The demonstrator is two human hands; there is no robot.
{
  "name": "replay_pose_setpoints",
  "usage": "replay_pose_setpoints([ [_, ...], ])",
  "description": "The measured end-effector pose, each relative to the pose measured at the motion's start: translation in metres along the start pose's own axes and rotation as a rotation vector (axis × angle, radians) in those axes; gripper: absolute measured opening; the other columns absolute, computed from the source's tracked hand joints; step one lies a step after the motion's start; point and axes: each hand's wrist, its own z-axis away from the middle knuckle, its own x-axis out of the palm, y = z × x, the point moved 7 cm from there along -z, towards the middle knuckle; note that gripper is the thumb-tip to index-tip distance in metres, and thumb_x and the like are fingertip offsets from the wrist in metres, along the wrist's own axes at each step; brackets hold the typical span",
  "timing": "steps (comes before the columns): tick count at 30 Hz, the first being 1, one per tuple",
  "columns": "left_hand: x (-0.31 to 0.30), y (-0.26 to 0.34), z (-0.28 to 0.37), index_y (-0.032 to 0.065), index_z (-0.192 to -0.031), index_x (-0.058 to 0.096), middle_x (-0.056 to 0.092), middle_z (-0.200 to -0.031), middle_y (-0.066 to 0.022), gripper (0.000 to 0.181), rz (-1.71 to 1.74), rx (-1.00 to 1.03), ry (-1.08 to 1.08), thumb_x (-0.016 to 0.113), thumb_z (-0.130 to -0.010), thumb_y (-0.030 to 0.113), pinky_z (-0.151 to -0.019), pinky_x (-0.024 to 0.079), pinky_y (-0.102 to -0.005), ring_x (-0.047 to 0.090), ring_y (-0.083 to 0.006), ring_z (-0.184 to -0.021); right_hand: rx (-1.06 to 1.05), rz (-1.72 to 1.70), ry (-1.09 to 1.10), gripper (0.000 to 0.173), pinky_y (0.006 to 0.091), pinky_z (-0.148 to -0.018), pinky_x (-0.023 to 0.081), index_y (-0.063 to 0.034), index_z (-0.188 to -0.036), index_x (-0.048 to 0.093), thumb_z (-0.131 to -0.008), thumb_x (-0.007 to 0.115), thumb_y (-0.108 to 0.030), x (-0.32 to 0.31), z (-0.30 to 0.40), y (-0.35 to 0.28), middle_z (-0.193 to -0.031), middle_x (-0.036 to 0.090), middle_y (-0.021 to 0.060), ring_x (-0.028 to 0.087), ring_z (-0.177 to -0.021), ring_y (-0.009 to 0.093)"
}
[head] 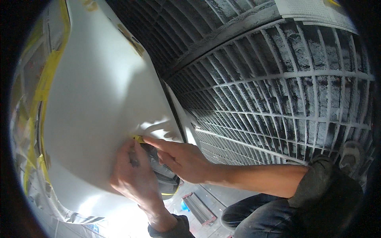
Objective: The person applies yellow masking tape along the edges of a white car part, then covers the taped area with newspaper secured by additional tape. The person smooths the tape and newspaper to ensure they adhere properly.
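Observation:
A smooth white vehicle body panel (86,119) fills the left side of the head view. Both hands meet at a small piece of yellow masking tape (137,139) on its lower right part, at the top of a dark recess or lamp (166,175). My left hand (135,174) pinches near the tape's left end, its fingers bent against the panel. The index finger of my right hand (181,159) reaches the tape's right end, other fingers curled below. Fingers partly hide the tape and the dark part.
Yellow masking tape (47,77) and wrinkled covering film (22,128) border the panel's left edge. Dusty metal floor grating (253,89) spreads to the right. A long rectangular fixture (199,208) lies on the floor, near my bent knee (265,217). A shoe (351,154) stands at far right.

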Motion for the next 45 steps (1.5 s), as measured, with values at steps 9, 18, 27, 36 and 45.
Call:
replay_pose_setpoints([
  [9, -0.001, -0.002, 0.01, 0.0043, -0.097, 0.078, 0.077, -0.085, -0.0088, 0.012, 0.077, -0.093, -0.071, 0.075, -0.09, 0.014, -0.065, 0.06, -0.0342, 0.075, -0.0178, -0.073, -0.017, 0.032, 0.019, 0.05, 0.0311, -0.071, 0.052, -0.0202, -0.159, 0.038, -0.109, 0.043, -0.022, 0.002, 0.0, 0.002, -0.084, 0.063, 0.004, 0.064, -0.075, 0.013],
  [18, 0.0, 0.001, 0.006, 0.0022, -0.096, 0.078, 0.077, -0.082, -0.0095, 0.015, 0.07, -0.235, -0.022, 0.072, -0.093, 0.015, -0.066, 0.06, -0.0341, 0.074, -0.0172, -0.07, 0.021, -0.007, -0.003, 0.048, 0.0314, -0.069, 0.052, -0.0192, -0.156, 0.042, -0.108, 0.044, -0.02, 0.001, -0.001, 0.005, -0.085, 0.065, 0.0056, 0.066, -0.077, 0.015],
  [27, 0.003, -0.008, 0.007, 0.0023, -0.099, 0.078, 0.076, -0.079, -0.0077, 0.014, 0.108, -0.34, -0.054, 0.072, -0.092, 0.013, -0.062, 0.058, -0.032, 0.073, -0.0142, -0.066, -0.047, 0.032, 0.042, 0.046, 0.0325, -0.07, 0.052, -0.0175, -0.153, 0.046, -0.108, 0.044, -0.017, -0.004, -0.006, 0.0, -0.087, 0.065, 0.0073, 0.066, -0.079, 0.015],
  [36, 0.004, -0.009, 0.01, 0.0014, -0.102, 0.078, 0.077, -0.082, -0.0098, 0.016, 0.221, -0.372, -0.009, 0.07, -0.094, 0.014, -0.058, 0.057, -0.0301, 0.072, -0.0124, -0.066, -0.046, -0.026, 0.094, 0.045, 0.0326, -0.07, 0.054, -0.0149, -0.15, 0.051, -0.105, 0.048, -0.012, -0.003, -0.005, -0.004, -0.088, 0.067, 0.0078, 0.067, -0.079, 0.016],
  [45, 0.003, -0.007, 0.011, 0.0004, -0.103, 0.077, 0.076, -0.079, -0.0093, 0.016, 0.168, -0.256, 0.0, 0.07, -0.094, 0.012, -0.058, 0.06, -0.0297, 0.074, -0.0147, -0.068, -0.255, 0.219, 0.211, 0.036, 0.0355, -0.066, 0.054, -0.0106, -0.137, 0.062, -0.102, 0.054, -0.01, -0.018, -0.012, -0.028, -0.089, 0.07, 0.0099, 0.068, -0.074, 0.021],
])
